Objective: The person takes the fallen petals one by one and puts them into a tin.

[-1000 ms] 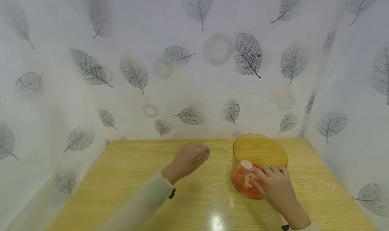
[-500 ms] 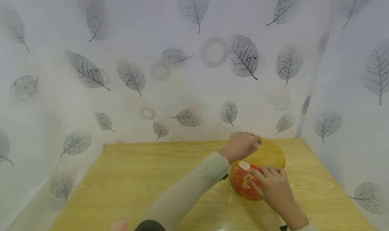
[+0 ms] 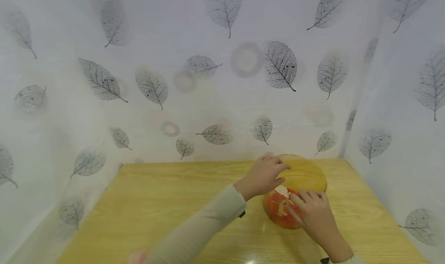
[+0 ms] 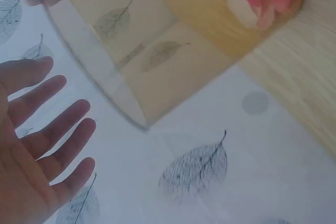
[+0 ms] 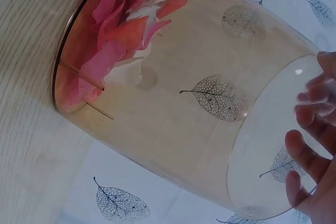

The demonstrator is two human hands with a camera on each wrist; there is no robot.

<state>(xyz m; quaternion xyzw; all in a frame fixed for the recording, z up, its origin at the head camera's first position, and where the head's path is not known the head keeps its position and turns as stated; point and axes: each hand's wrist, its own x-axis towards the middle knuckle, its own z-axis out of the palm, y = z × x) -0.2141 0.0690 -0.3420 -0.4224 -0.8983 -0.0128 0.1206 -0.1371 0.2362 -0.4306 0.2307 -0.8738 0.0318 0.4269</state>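
A clear amber bin [image 3: 307, 173] stands upright on the wooden table. Pink, red and white thin scraps [image 5: 123, 38] lie in its bottom, along with thin brown sticks [image 5: 81, 74]. Over the bin's left side is my left hand [image 3: 262, 177], its fingers spread apart with nothing in them, as the left wrist view shows. My right hand [image 3: 318, 215] holds the bin by its near right rim, thumb on the outside and fingers over the edge. A pale scrap [image 3: 282, 190] shows between the two hands.
White cloth walls [image 3: 222, 82] printed with grey leaves enclose the back and both sides of the table [image 3: 167, 202]. A blurred pink shape [image 3: 137, 257] shows at the lower left edge of the head view.
My left hand came right to the bin with a small white piece, then its fingers spread and let the piece go; it has since drawn back slightly left. My right hand stays at the rim.
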